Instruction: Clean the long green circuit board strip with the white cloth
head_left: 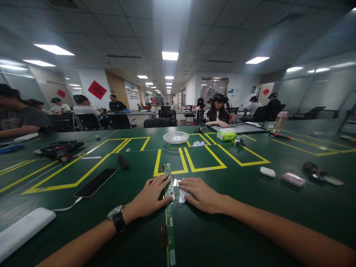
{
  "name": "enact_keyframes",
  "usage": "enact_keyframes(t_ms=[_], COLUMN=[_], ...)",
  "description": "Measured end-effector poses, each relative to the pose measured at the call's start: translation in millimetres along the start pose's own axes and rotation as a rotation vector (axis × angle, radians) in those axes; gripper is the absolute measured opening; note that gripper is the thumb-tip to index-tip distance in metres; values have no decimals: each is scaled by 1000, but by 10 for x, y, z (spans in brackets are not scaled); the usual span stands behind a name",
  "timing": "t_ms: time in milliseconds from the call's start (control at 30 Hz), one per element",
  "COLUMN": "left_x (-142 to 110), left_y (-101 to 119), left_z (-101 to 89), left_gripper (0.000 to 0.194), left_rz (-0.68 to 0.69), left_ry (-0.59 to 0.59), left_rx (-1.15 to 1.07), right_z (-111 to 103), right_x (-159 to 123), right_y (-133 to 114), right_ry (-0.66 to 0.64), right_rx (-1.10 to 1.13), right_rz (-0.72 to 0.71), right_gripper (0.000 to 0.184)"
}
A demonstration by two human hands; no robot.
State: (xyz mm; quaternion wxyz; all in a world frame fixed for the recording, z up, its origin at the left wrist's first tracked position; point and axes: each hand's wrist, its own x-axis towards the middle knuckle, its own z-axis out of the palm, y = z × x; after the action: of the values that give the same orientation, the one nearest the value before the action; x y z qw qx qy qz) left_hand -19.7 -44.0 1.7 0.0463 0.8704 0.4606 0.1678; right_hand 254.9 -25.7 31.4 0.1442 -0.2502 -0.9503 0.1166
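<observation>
The circuit board strip (171, 230) is laid lengthwise on the green table (133, 237), its upper part covered by the left hand (152, 194), which is held palm down with fingers spread across it and the watch-bearing wrist angled in from the lower left. Just to the right of the strip, the right hand (200, 194) is placed flat over a crumpled white tissue (182, 195), its forearm stretched in from the lower right. The hands are held slightly apart, neither closed in a grip.

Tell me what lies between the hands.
Head view: between left hand and right hand lie part of the green circuit board, a small shiny piece and white paper.
</observation>
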Motion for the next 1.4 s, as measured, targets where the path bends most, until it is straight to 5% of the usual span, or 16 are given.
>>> enact_keyframes(t_ms=[800, 1400], left_x=[9, -21], left_y=[17, 19], left_z=[-22, -160], left_gripper=[67, 64], left_rz=[-20, 119], left_ry=[-35, -239], left_rx=[15, 59], right_z=[-40, -134], right_x=[-18, -20], right_y=[-13, 6], right_ry=[-28, -99], right_rx=[10, 121], right_rz=[-34, -176], right_gripper=[48, 51])
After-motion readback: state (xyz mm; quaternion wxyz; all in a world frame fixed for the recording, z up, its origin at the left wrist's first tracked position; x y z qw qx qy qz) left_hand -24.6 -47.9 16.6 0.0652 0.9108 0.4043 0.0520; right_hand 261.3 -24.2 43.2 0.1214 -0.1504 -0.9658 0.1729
